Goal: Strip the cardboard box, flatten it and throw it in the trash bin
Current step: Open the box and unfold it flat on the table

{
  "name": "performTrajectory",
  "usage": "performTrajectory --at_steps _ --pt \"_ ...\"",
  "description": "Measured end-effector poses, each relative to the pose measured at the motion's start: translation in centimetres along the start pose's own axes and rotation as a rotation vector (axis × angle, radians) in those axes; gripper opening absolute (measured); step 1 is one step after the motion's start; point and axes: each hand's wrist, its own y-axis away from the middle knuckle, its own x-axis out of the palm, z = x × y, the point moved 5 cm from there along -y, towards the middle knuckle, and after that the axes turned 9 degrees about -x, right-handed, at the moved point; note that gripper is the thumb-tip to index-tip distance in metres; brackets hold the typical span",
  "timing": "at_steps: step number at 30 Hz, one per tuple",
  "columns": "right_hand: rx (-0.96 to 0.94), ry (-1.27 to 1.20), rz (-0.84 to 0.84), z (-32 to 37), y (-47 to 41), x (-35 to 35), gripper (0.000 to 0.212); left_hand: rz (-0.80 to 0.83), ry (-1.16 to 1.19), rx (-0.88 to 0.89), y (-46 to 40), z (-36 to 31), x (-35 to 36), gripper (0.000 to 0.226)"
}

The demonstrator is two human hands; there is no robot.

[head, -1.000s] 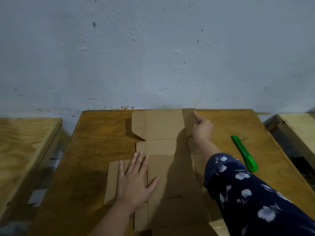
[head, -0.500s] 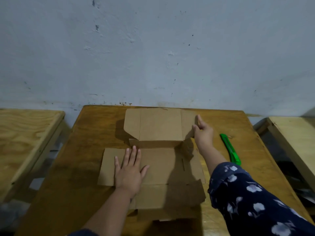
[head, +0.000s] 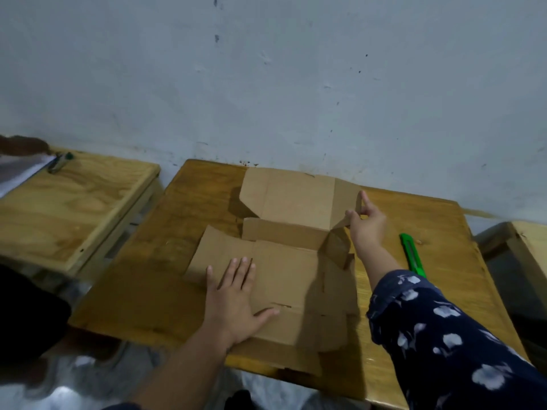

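Observation:
A brown cardboard box point(head: 293, 267), unfolded into connected panels, lies on a wooden table point(head: 183, 232). Its near panels rest flat and its far panel stands partly raised toward the wall. My left hand point(head: 233, 294) presses palm-down, fingers spread, on the near left panel. My right hand point(head: 365, 224) pinches the right side flap of the raised far panel between thumb and fingers. No trash bin is in view.
A green utility knife point(head: 413, 255) lies on the table right of my right arm. A second wooden table point(head: 74, 208) stands to the left with a small tool point(head: 60, 161) on it. Another wooden surface point(head: 529, 241) is at the right. A grey wall rises behind.
The far panel has lifted off the table as my right hand took hold of its side flap. My left hand stays pressed on the near panel. The view has swung left.

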Motion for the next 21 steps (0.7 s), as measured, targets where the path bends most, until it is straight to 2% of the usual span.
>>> performTrajectory --at_steps 8,16,21 --pt "0.070 -0.063 0.046 -1.1 -0.8 0.6 0.058 0.027 0.062 -0.036 -0.1 -0.3 1.3 0.112" --pt "0.089 -0.162 0.087 0.0 -2.7 2.0 0.058 0.038 0.084 -0.096 -4.7 -0.9 0.8 0.104" --pt "0.047 -0.075 0.116 -0.6 -2.2 2.0 0.056 0.038 0.083 -0.119 -8.0 -1.0 0.1 0.103"
